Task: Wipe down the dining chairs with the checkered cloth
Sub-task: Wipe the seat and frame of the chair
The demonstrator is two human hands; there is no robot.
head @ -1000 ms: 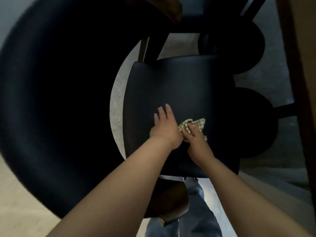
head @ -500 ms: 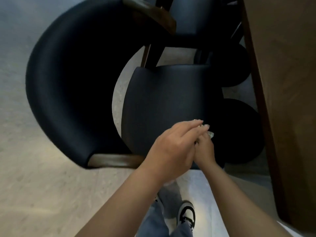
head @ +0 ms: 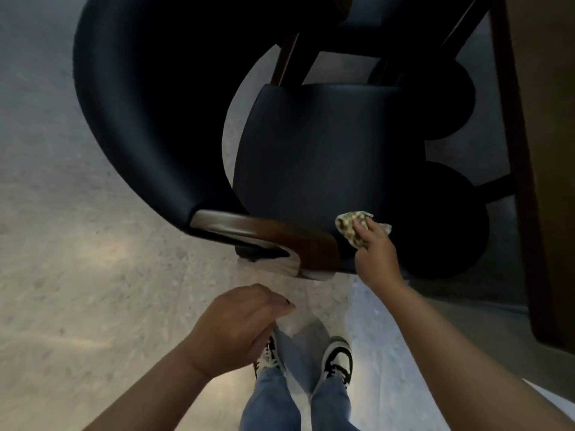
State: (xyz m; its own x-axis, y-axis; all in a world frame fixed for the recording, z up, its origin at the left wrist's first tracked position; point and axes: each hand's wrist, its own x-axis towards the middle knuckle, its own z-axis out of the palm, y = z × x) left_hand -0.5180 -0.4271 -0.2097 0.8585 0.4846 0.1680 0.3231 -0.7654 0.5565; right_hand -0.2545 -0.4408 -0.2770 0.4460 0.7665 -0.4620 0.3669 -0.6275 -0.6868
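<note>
Right hand [head: 376, 256] pinches the bunched checkered cloth [head: 353, 227] against the front edge of the dark chair seat [head: 317, 169], beside the wooden armrest [head: 264, 234]. Left hand [head: 236, 325] hangs loosely curled, apparently holding nothing. Cloth looks soft, light, easily wadded; grip the bunch.

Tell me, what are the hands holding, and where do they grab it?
The right hand holds the bunched checkered cloth, fingers curled over its near end, on the chair seat. The left hand holds nothing.
</note>
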